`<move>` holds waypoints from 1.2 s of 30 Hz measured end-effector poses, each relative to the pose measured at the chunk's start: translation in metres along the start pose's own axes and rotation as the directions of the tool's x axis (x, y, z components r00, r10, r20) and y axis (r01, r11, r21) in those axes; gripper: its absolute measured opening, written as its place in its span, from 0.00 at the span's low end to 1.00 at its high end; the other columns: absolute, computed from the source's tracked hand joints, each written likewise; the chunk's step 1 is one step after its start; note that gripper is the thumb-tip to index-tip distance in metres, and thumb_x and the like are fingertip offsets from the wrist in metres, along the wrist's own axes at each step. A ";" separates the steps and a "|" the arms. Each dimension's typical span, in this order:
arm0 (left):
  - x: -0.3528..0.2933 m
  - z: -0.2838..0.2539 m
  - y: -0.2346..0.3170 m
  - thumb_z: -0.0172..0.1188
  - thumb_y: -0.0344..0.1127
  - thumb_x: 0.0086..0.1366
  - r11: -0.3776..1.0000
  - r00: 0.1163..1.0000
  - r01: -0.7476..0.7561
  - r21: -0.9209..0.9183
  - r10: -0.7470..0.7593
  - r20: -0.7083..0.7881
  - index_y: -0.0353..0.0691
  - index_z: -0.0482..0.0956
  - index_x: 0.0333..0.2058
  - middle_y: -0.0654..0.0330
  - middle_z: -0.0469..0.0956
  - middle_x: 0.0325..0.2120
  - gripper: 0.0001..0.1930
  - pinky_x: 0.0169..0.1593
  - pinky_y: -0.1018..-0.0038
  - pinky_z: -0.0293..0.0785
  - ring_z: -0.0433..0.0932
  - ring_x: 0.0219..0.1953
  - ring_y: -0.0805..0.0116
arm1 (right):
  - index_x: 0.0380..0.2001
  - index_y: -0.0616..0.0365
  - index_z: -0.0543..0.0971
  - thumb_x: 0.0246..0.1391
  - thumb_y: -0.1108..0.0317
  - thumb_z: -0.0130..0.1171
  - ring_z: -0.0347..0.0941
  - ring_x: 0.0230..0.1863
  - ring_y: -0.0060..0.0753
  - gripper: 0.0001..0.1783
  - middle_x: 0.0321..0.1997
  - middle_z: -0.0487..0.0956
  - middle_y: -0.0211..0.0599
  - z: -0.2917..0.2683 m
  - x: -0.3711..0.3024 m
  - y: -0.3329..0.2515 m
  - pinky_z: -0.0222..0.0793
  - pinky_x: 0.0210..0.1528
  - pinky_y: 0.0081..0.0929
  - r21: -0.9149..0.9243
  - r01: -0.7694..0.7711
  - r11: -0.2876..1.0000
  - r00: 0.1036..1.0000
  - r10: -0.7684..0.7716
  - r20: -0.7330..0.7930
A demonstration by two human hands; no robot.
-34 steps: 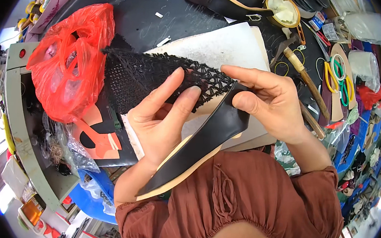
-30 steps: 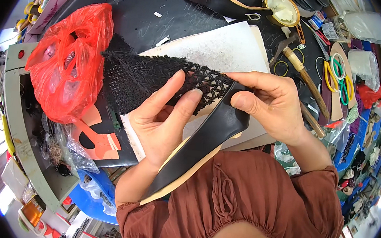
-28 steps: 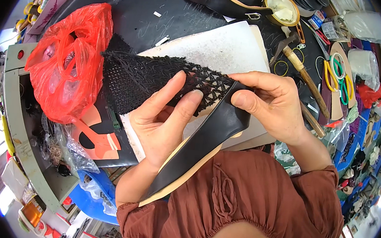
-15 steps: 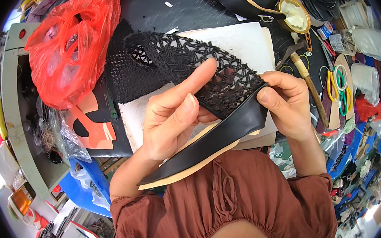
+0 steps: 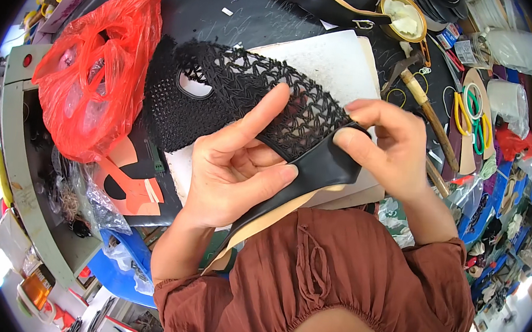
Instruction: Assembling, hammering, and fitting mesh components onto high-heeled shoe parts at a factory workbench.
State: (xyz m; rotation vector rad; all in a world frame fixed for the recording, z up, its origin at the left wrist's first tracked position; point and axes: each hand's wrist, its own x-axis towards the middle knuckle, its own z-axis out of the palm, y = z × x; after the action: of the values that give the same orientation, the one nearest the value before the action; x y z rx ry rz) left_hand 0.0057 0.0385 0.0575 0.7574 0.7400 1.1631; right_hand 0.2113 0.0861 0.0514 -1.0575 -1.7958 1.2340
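A black openwork piece of knotted mesh (image 5: 241, 85) is joined along its near edge to a smooth black leather piece (image 5: 324, 171) with a tan lining (image 5: 268, 215). My left hand (image 5: 220, 178) grips the leather, its thumb pressed on top and other fingers tucked behind. The left index finger points out over the mesh. At the right end, my right hand (image 5: 394, 145) pinches the corner where mesh and leather meet between thumb and index finger. The mesh's far left part, with an oval hole, drapes over the table. The lower leather end hangs toward my brown top.
A white board (image 5: 335, 58) lies beneath the work on the black table (image 5: 185, 1). To the left are a red plastic bag (image 5: 90, 81) and coral cut pieces (image 5: 146, 195). At right sit a wooden-handled hammer (image 5: 432, 114), a tub of white paste (image 5: 406, 19) and yellow-and-green-handled tools (image 5: 460, 113).
My left thumb has come down onto the leather and the hand has opened wider from the index finger. My right hand and the pinched corner have shifted slightly left; the mesh lies more spread out.
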 end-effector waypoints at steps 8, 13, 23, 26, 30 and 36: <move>0.007 -0.038 0.046 0.53 0.35 0.62 0.939 0.993 0.102 0.328 -0.075 -0.094 0.33 0.56 0.60 0.45 0.74 0.45 0.29 0.48 0.68 0.73 0.76 0.46 0.58 | 0.29 0.64 0.79 0.50 0.68 0.62 0.66 0.31 0.11 0.09 0.27 0.77 0.23 -0.001 0.009 0.006 0.64 0.35 0.15 0.483 -0.355 0.801 0.931 0.254 0.262; -0.019 -0.099 0.031 0.32 0.62 0.66 0.906 0.859 -0.025 0.423 0.236 -0.454 0.29 0.76 0.41 0.48 0.78 0.35 0.37 0.40 0.72 0.72 0.78 0.36 0.63 | 0.36 0.63 0.79 0.53 0.66 0.60 0.70 0.35 0.15 0.11 0.33 0.79 0.27 0.011 0.007 0.011 0.67 0.41 0.18 0.688 -0.272 0.673 0.948 0.310 0.072; -0.035 -0.032 -0.046 0.56 0.60 0.57 0.555 0.528 -0.267 0.788 0.768 -0.362 0.30 0.70 0.42 0.52 0.72 0.40 0.32 0.48 0.71 0.66 0.72 0.42 0.60 | 0.38 0.66 0.78 0.51 0.69 0.62 0.67 0.46 0.23 0.13 0.45 0.73 0.34 0.032 -0.015 0.014 0.62 0.50 0.23 0.686 -0.134 0.715 0.964 0.254 -0.077; -0.029 -0.002 -0.046 0.72 0.37 0.48 0.922 0.902 -0.137 0.361 0.267 -0.339 0.31 0.77 0.37 0.58 0.78 0.37 0.21 0.46 0.72 0.67 0.73 0.40 0.71 | 0.36 0.65 0.79 0.47 0.70 0.65 0.66 0.46 0.25 0.13 0.45 0.72 0.35 0.038 -0.023 0.016 0.62 0.50 0.24 0.540 -0.141 0.830 0.979 0.199 -0.051; -0.024 0.004 -0.037 0.66 0.23 0.52 0.977 0.930 -0.079 0.198 0.144 -0.339 0.32 0.78 0.37 0.60 0.79 0.32 0.12 0.40 0.77 0.70 0.75 0.34 0.74 | 0.34 0.62 0.81 0.42 0.68 0.68 0.67 0.46 0.30 0.14 0.44 0.71 0.35 0.044 -0.030 0.017 0.62 0.48 0.27 0.360 -0.050 0.932 0.995 0.078 -0.063; -0.023 0.008 -0.038 0.64 0.24 0.53 0.999 0.913 -0.034 0.017 0.038 -0.407 0.33 0.78 0.34 0.60 0.79 0.31 0.09 0.39 0.77 0.72 0.76 0.32 0.75 | 0.32 0.61 0.80 0.39 0.67 0.69 0.67 0.43 0.32 0.15 0.41 0.72 0.38 0.032 -0.028 0.022 0.64 0.45 0.27 0.130 0.074 0.989 0.997 -0.071 -0.033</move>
State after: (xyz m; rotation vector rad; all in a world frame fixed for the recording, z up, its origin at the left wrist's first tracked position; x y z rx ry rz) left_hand 0.0266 0.0069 0.0327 0.5401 1.0825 1.3718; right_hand 0.1995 0.0538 0.0180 -0.9234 -1.6925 1.2680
